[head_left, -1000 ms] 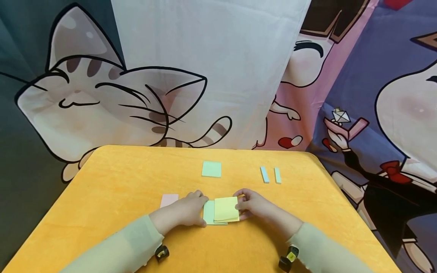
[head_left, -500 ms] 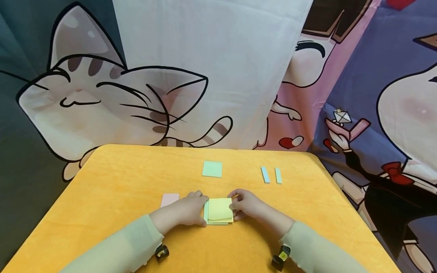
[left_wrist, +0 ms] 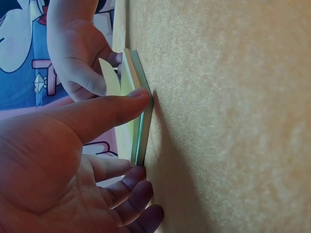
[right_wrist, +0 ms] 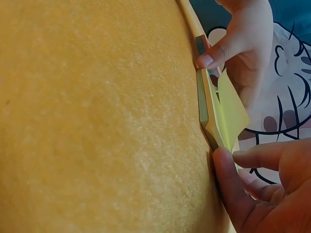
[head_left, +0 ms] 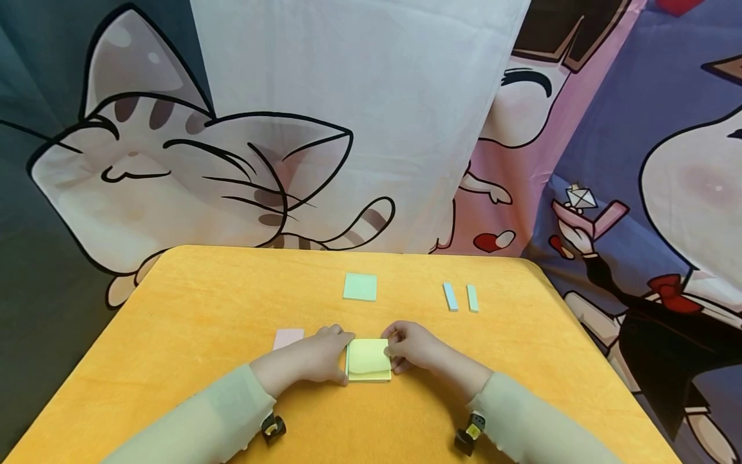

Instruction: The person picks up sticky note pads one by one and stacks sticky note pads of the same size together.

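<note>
A yellow sticky note pad (head_left: 369,356) lies over a green sticky note pad (left_wrist: 138,138), nearly lined up with it; only a thin green strip shows at the left in the head view. My left hand (head_left: 315,356) holds the left side of the stack, thumb at the near corner and fingers at the far one. At the right edge, my right hand (head_left: 414,348) pinches the yellow pad between thumb and fingers. The top yellow sheet (right_wrist: 234,109) curls up from the pad in the right wrist view.
Behind the stack lies another green sticky note pad (head_left: 360,287). A blue strip pad (head_left: 450,297) and a green strip pad (head_left: 472,298) lie at the back right. Part of a pink pad (head_left: 287,338) shows behind my left wrist. A printed curtain (head_left: 359,129) hangs beyond the yellow table (head_left: 232,290).
My right hand has moved left with the yellow pad, sliding it across the green pad until it covers nearly all of it. The left hand has stayed almost still.
</note>
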